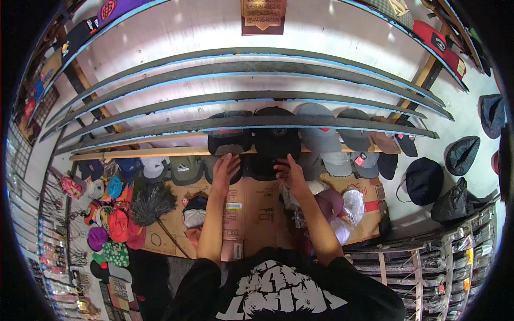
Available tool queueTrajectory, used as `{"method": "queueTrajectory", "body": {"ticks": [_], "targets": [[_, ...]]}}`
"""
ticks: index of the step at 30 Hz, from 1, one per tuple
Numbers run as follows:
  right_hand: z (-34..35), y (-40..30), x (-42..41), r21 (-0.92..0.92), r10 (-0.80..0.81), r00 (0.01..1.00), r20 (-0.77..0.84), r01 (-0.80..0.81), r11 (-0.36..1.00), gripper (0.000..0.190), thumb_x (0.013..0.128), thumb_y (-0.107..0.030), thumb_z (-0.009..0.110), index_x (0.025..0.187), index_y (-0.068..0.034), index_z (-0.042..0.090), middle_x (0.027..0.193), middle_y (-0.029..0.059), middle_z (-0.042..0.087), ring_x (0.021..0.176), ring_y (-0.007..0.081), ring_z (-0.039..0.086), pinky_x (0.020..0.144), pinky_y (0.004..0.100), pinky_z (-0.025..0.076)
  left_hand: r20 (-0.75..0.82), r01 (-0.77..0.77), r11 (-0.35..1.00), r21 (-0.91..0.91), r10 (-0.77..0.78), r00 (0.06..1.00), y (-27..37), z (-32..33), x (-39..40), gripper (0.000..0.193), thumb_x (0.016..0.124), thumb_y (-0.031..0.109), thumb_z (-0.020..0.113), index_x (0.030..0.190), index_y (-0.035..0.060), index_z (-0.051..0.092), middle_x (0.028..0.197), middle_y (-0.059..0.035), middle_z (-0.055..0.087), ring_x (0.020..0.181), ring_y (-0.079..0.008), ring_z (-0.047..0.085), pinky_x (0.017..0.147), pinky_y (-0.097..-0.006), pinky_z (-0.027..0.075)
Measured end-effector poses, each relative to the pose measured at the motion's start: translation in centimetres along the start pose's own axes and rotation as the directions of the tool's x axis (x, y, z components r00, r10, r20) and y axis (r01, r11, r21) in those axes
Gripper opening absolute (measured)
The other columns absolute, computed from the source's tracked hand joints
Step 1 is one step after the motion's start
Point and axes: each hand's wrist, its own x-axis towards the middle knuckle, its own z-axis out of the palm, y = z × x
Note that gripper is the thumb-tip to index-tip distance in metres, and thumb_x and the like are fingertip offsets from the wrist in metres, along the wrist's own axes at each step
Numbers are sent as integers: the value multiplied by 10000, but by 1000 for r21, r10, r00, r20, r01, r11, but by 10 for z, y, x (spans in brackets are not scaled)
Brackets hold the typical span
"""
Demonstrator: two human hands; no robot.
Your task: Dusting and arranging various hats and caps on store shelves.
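My left hand (226, 170) is raised with its fingers apart, just below a dark cap with a grey patch on its brim (229, 138). Fingertips overlap the brim's lower edge in view; whether they touch it, I cannot tell. My right hand (290, 173) is also raised, fingers spread and curled, by the lower right of a black cap (277, 142). Neither hand shows anything held. To the right of the black cap stand a blue-grey cap (321, 134) and a dark grey cap (353, 124). Slats partly cover these caps.
Dark slats with blue edges (257, 96) span the wall above a wooden rail (160, 152). Lower hang a white cap (153, 166) and an olive cap (185, 170). Cardboard (257, 204) carries a feather duster (154, 204), bagged caps (353, 206) and stacked caps (194, 212).
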Motion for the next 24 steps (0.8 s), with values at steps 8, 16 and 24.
{"method": "queueTrajectory", "body": {"ticks": [8, 16, 24], "targets": [[11, 65, -32, -144, -93, 987, -127, 75, 987, 388, 956, -397, 548, 1141, -59, 603, 905, 54, 674, 681, 139, 612, 613, 285, 464, -87, -11, 999, 52, 15, 996, -20, -65, -51, 320, 955, 286, 595, 1185, 73, 531, 1218, -104, 619, 1078, -206, 612, 924, -348, 471], [11, 182, -65, -148, 151, 972, -178, -178, 973, 288, 941, -299, 569, 1087, -54, 613, 875, 49, 675, 682, 136, 614, 599, 284, 460, -413, 236, 943, 236, -122, 902, -101, -201, -149, 337, 917, 219, 623, 1200, 47, 557, 1057, -62, 645, 970, -165, 608, 830, -297, 489], [41, 249, -102, -266, 366, 913, -181, -404, 875, 254, 941, -266, 562, 1086, -64, 616, 852, 55, 680, 673, 131, 608, 594, 267, 448, -516, 358, 447, 820, 305, 801, -131, -308, -205, 485, 850, 186, 681, 1262, -3, 508, 1194, -134, 581, 1091, -267, 569, 917, -392, 465]]}}
